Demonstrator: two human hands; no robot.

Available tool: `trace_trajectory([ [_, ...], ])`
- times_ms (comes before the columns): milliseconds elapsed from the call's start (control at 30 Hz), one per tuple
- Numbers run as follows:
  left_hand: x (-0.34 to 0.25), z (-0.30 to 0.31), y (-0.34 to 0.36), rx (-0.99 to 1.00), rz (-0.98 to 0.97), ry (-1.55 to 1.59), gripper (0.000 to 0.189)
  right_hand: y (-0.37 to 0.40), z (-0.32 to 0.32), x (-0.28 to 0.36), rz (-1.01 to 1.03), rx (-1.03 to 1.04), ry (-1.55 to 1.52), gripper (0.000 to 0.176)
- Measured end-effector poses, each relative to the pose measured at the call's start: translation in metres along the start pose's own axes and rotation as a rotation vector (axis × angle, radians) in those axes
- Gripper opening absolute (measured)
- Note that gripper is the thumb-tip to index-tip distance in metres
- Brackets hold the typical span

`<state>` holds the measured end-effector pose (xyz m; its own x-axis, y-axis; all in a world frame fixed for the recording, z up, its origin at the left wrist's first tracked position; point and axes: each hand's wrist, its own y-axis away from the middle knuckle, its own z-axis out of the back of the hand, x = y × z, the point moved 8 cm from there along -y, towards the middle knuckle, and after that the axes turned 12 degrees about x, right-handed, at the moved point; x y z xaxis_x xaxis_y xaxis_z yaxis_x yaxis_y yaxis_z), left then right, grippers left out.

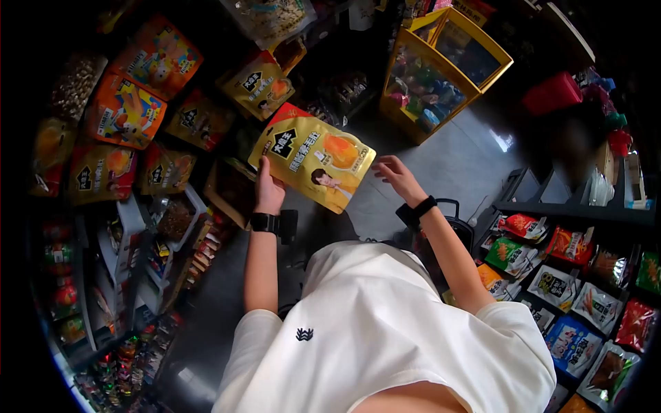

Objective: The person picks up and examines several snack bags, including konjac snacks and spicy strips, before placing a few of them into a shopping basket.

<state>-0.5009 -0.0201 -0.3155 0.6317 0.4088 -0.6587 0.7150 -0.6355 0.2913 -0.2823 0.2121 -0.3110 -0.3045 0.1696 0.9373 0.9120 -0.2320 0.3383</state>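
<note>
Going to place everything off the yellow-framed bin (496, 77) here, since it's the easiest thing to spot. The gold pouch (310, 155) is up in the air, left of the bin and closer to the person wearing the camera. It's tilted, printed side facing up, with a red corner, an orange food picture and a small printed portrait. The left hand (270, 191) is clamped on its near-left edge — thumb across the front, other fingers mostly hidden behind.

The right hand (399, 177) is on the near side of the bin, just beside the pouch's right edge. Fingers are a bit apart and loosely bent, and I can't see anything in them. Both wrists have black bands.

Well left of the bin there's an orange pack (129, 113) with more gold packs around it, and a clear bag (272, 17) sits left of the bin too. Off to the right and nearer the wearer, a shelf holds snack packets — a green packet (511, 255) and a blue packet (573, 344) included.
</note>
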Motion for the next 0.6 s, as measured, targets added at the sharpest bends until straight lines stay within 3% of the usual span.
trace_trajectory([
  [133, -0.032, -0.002, -0.050, 0.071, -0.008, -0.094, 0.039, -0.071, 0.009, 0.038, 0.145, -0.056, 0.138, 0.037],
  [300, -0.059, -0.003, -0.098, 0.091, 0.088, -0.297, 0.041, -0.178, -0.029, 0.070, 0.197, 0.034, 0.186, 0.044],
  [400, -0.074, 0.001, -0.115, 0.064, 0.195, -0.463, 0.059, -0.241, -0.055, 0.092, 0.268, 0.025, 0.109, 0.049],
  [500, -0.084, 0.015, -0.139, 0.023, 0.160, -0.432, 0.068, -0.297, -0.079, 0.106, 0.210, 0.142, 0.037, 0.047],
  [533, -0.088, 0.022, -0.148, 0.009, 0.146, -0.421, 0.071, -0.311, -0.083, 0.109, 0.219, 0.105, 0.010, 0.039],
  [600, -0.092, 0.045, -0.170, -0.078, 0.041, -0.449, 0.059, -0.344, -0.081, 0.103, 0.177, 0.065, 0.099, 0.030],
])
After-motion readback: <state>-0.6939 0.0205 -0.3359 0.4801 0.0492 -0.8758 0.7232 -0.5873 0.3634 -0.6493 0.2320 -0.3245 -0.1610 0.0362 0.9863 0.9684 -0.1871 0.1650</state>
